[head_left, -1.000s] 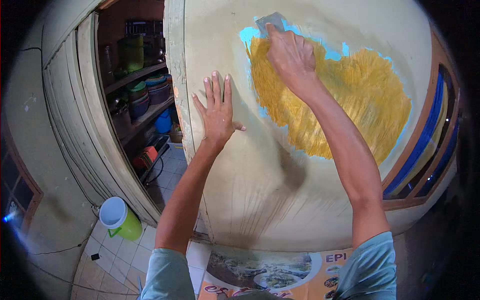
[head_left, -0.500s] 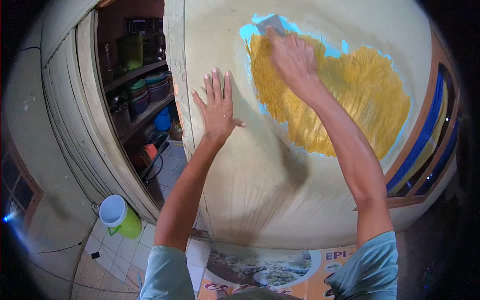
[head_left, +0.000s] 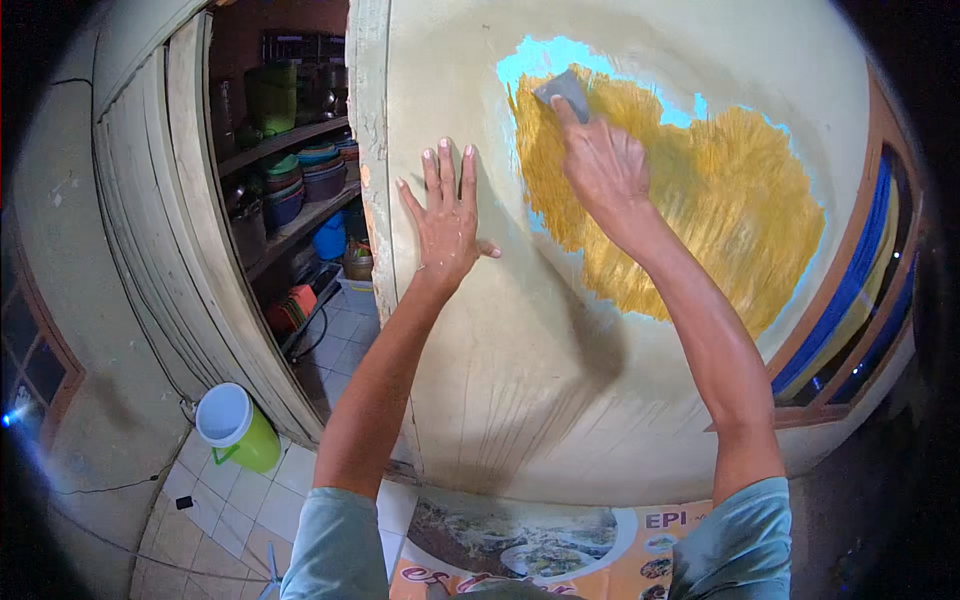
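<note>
My right hand (head_left: 607, 170) is closed round a scraper, its index finger pressed along the flat grey blade (head_left: 568, 94); the handle is hidden in the palm. The blade lies against the upper left of a large golden-brown patch (head_left: 740, 210) on the cream wall (head_left: 480, 400). Bright blue (head_left: 535, 58) shows along the patch's upper edge, with thinner bits around its sides. To the left of the patch, my left hand (head_left: 447, 225) rests on the wall with its fingers spread and holds nothing.
Left of the wall is a doorway with shelves (head_left: 290, 225) of stacked bowls and pots. A green bucket (head_left: 250, 440) stands on the tiled floor (head_left: 240, 500). A wood-framed window (head_left: 850, 280) is at the right. A printed banner (head_left: 610, 570) lies below the wall.
My right hand has drawn the scraper downward from the patch's upper left edge, uncovering more of the blue there. My left hand stays in place on the wall; the view has shifted slightly.
</note>
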